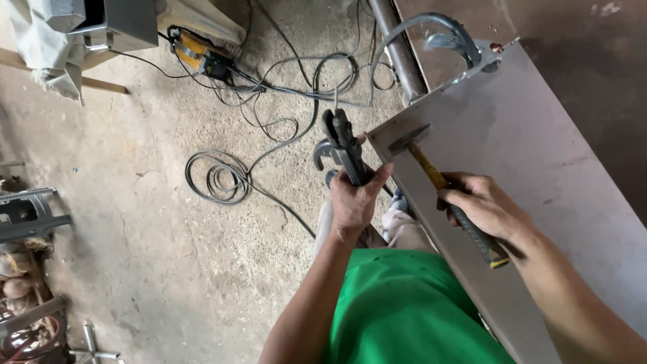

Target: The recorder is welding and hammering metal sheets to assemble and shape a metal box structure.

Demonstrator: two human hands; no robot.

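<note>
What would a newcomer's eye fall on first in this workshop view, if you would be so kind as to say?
Most striking is the right hand gripping a yellow-handled hammer, its dark head resting at the near corner of the large grey metal sheet. Beside it, the left hand holds black locking pliers at that sheet's edge. Behind, on the concrete floor, grey cables lie coiled.

No packages, signs or screens in view. One possible label: a light rectangular patch on the top face of the small yellow-and-black box-shaped machine [201, 56], which sits on the concrete floor [135, 222] at upper left among the grey cables [222, 176]. The patch is too small and blurred to confirm as a label.
</note>
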